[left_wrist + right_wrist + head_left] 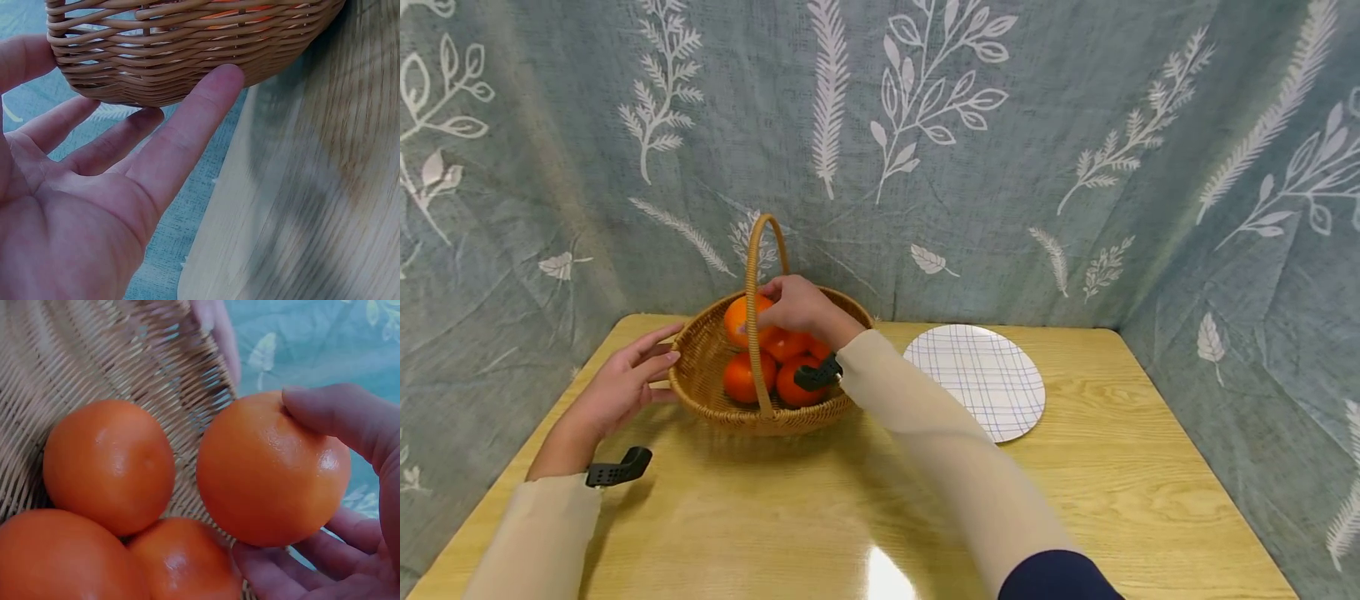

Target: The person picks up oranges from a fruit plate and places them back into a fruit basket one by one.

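Observation:
A wicker basket (730, 418) with a tall arched handle (752, 308) stands at the back left of the table. Several oranges (109, 465) lie inside it. My right hand (805, 307) reaches into the basket and grips one orange (269, 478) between thumb and fingers, at the left of the pile. At the basket's left end, my left hand (621, 379) touches the outer wall with extended fingers. The left wrist view shows a fingertip (226, 78) against the weave, the palm facing the basket and apart from it.
A round white plate (977, 375) with a blue grid pattern lies right of the basket, partly behind my right sleeve (940, 425). The wooden table (1112, 467) is bordered by a grey-blue leaf-print cloth (985, 233) at the back and sides.

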A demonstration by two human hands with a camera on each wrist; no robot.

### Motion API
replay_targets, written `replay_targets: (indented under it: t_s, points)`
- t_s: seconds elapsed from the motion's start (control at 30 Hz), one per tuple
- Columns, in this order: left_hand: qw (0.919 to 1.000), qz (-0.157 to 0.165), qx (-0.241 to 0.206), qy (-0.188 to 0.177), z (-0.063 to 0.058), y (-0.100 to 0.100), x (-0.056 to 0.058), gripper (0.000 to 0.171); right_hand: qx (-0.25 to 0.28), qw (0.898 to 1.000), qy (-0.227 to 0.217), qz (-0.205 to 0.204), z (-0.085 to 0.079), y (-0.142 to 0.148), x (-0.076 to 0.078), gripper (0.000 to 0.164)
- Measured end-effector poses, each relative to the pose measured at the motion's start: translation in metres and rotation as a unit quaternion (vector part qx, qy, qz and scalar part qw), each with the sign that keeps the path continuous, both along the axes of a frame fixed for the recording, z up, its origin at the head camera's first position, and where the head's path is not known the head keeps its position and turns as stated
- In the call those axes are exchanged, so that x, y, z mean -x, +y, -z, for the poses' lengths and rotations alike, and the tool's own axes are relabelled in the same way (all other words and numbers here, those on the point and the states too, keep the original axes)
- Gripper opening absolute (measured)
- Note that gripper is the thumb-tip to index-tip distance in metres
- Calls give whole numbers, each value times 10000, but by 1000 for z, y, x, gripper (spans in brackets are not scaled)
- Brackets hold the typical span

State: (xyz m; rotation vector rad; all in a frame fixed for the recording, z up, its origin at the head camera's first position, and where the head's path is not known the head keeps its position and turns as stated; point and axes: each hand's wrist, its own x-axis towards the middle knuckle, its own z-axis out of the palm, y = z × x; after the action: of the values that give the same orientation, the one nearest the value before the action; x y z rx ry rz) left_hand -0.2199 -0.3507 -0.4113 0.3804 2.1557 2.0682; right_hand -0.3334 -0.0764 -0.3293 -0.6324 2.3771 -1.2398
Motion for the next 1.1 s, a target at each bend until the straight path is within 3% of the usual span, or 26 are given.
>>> replay_targets:
  t_s: [0.1,0.2,0.27,0.4,0.67,0.9,1.03,1.1]
  points:
    - [10000,8,-40,42,0,0,1,61,-227,9996,66,163,2,-11,2,62]
    - [10000,20,-54,61,2,-1,1,62,-566,9979,294,112,5,-21,2,37]
    - [10000,21,-31,65,3,-1,1,62,-847,9949,541,57,6,-26,3,31]
    - [10000,4,79,45,3,1,0,63,-1271,9873,948,-8,7,-30,4,32]
    - [10000,13,-2,42,1,1,1,62,-1577,9756,1478,-379,4,-30,7,39]
    - [10000,-12,30,33,-2,2,1,62,-1791,9704,1538,-506,3,-33,7,32]
    - [10000,-28,28,16,-1,1,-1,63,-2023,9640,1557,-750,3,-31,7,30]
    - [10000,-31,-4,13,-1,0,-1,62,-1919,9658,1507,-877,2,-28,7,32]
